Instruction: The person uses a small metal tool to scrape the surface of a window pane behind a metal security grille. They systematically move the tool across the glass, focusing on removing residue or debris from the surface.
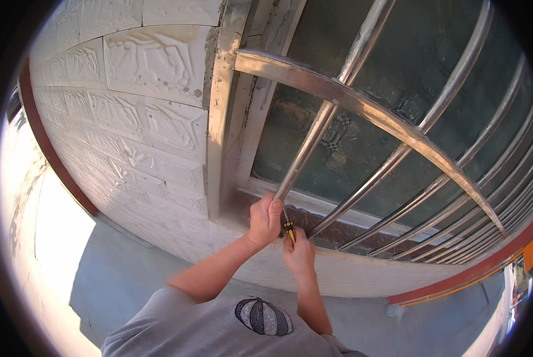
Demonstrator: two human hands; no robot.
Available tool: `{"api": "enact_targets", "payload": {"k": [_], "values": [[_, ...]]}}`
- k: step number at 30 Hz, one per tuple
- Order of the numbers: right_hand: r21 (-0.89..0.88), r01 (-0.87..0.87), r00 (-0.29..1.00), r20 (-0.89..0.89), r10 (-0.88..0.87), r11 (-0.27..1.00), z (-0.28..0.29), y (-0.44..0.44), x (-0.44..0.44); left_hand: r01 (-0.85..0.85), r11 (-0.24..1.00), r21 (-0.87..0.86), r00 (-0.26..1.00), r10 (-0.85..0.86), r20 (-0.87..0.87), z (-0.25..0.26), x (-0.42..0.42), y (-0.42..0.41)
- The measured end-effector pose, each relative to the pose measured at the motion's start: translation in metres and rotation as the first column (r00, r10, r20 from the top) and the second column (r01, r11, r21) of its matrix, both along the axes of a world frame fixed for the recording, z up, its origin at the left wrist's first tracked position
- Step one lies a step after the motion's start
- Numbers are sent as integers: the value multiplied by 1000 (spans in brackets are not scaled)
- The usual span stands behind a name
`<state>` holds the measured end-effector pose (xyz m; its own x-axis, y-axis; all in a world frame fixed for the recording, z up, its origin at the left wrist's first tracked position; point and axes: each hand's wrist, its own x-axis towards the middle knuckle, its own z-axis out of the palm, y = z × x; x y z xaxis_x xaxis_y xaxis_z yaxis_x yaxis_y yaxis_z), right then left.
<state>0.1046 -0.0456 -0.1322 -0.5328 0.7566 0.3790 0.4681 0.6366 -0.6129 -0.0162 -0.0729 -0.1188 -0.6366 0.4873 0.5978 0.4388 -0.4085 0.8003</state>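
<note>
My left hand (265,219) is closed around the lower part of the leftmost upright metal bar (308,145) of a window grille. Just to its right, my right hand (299,252) grips the yellow and black handle of a screwdriver (289,228). The screwdriver's shaft points up beside the bar, close to my left hand; its tip is hidden or too small to make out. Behind the bars lies a dark window pane (333,134) in a pale frame, with a brown sill (342,230) below it.
A flat metal crossbar (360,105) curves across several more upright bars (369,183). The grille's metal side post (221,111) stands against a wall of white relief tiles (150,58). A red-brown edge (453,267) runs at the lower right, above grey ground (159,272).
</note>
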Motion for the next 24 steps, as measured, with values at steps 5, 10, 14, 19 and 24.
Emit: {"api": "enact_targets", "payload": {"k": [5,10,14,19,24], "values": [[-24,-79,882,-467,59,997,3,2,-21,23,1000,-2,1000,-23,3,2,1,-2],[-95,-74,892,-451,23,993,32,13,-39,16,1000,-23,1000,-16,5,4,-1,-6],[-96,-33,905,-425,-11,995,-11,19,-46,20,999,25,1000,-19,-23,6,0,-3],[-145,-177,759,-650,41,973,39,28,-64,32,998,48,999,-32,-4,7,-1,-4],[12,-127,822,-559,112,992,75,35,-74,16,1000,11,999,-15,-42,3,-4,-4]]}}
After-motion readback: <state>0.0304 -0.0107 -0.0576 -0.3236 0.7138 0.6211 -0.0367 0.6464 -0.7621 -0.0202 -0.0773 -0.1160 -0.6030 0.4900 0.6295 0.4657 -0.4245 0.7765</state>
